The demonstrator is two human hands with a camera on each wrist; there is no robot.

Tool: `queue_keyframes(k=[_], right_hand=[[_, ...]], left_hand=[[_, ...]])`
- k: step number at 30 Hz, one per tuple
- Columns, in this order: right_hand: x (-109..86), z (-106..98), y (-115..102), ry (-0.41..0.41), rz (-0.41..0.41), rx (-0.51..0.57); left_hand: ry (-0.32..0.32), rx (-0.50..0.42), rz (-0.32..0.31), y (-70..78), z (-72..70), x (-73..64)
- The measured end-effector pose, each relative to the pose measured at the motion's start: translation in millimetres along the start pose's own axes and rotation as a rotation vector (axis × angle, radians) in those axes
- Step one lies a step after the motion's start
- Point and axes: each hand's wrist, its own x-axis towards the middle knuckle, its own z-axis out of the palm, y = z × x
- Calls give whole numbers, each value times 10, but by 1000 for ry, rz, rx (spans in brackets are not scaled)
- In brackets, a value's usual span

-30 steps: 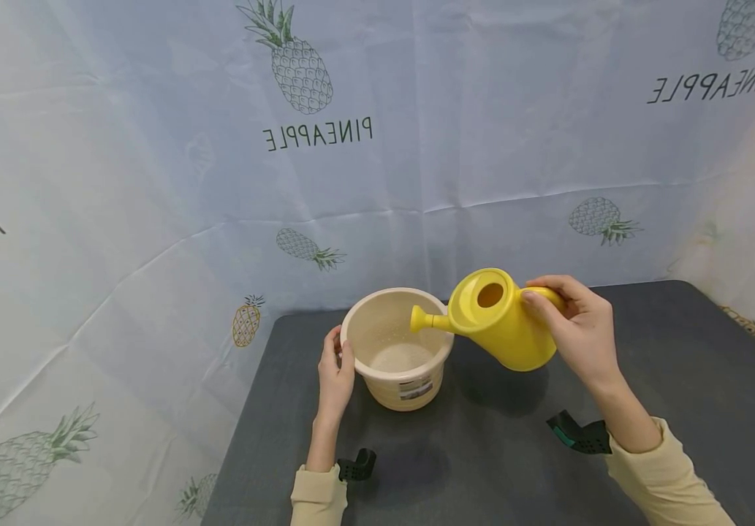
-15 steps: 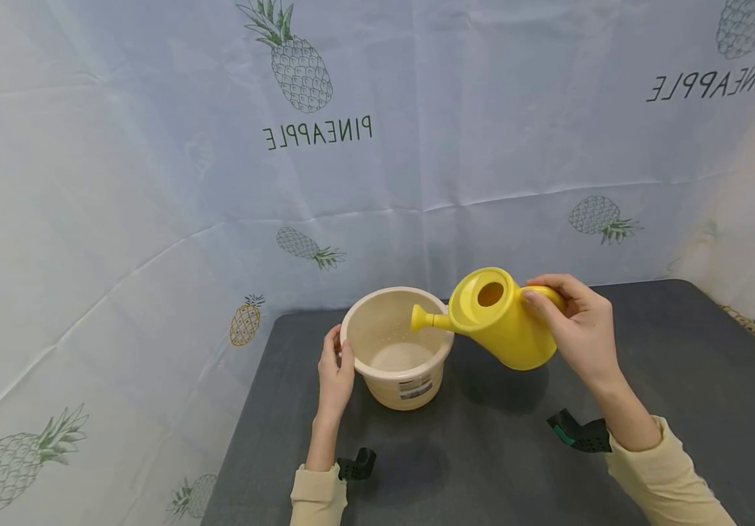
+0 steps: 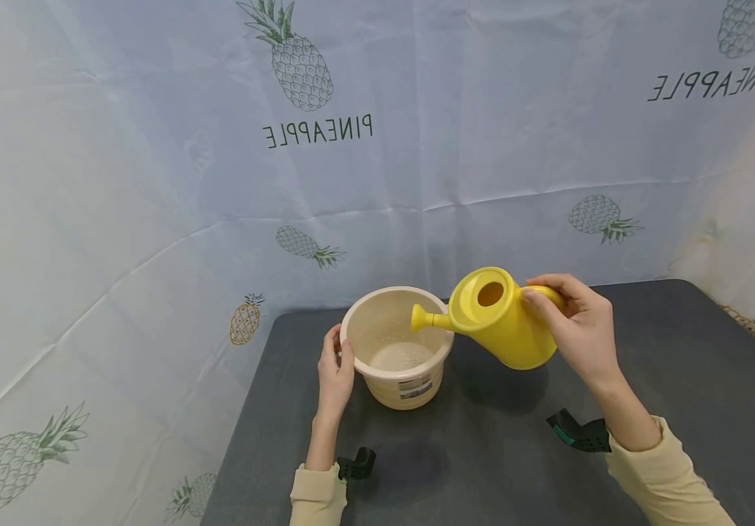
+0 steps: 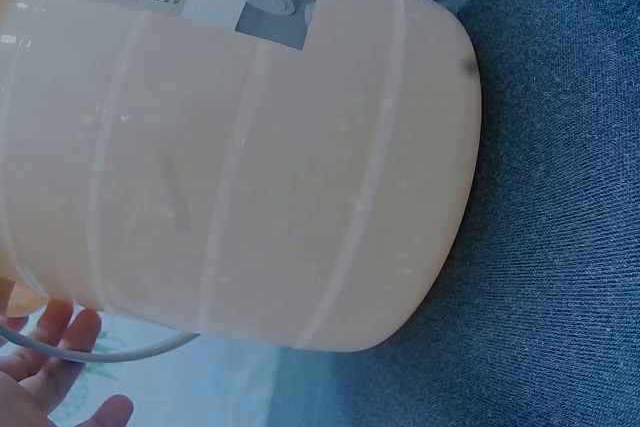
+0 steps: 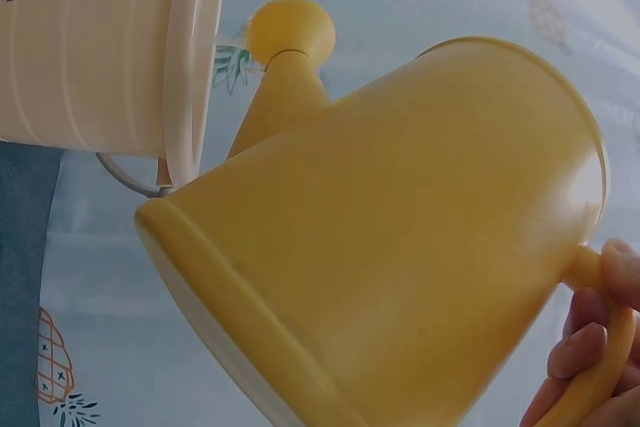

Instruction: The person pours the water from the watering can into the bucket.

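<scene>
A cream plastic bucket (image 3: pixel 398 387) stands upright on the dark table in the head view. My left hand (image 3: pixel 335 376) holds its left side at the rim; in the left wrist view fingers (image 4: pixel 50 352) lie under the rim by the wire handle (image 4: pixel 130 354). My right hand (image 3: pixel 577 321) grips the handle of a yellow watering can (image 3: pixel 511 332), tilted left in the air. Its spout head (image 5: pixel 292 32) points over the bucket's right rim. Pale streaks leave the spout head in the right wrist view, and the bucket's inside floor looks wet and rippled.
The dark table (image 3: pixel 495 467) has a straight left edge and a rounded far right corner. A pale curtain (image 3: pixel 456 131) with pineapple prints hangs behind and to the sides. Each wrist carries a black camera mount, the right mount (image 3: pixel 577 435) being the bigger in view.
Both hands, the bucket and the tilted watering can keep their places. The surface inside the bucket looks more rippled now. The left curtain shifted slightly between the first two frames.
</scene>
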Motion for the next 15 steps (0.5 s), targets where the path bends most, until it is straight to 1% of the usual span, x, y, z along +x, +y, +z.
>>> queue_keyframes(k=[2,3,7,9,13,15], right_hand=[[1,-2,-2,-8,-9,-3],[2,-2,-3,-12,-15,-2],[6,-2,-2,-22,-25,11],[8,1,1,-19,-19,21],[12,6,3,-5,7,24],[12,6,0,-3,10,9]], left_hand=[[6,19,26,-108,13,21],[9,21,24,-107,14,22],[15,30,18,-96,17,26],[11,11,-14,16,5,8],[10,8,-15,13,1,10],[10,10,-13,12,1,12]])
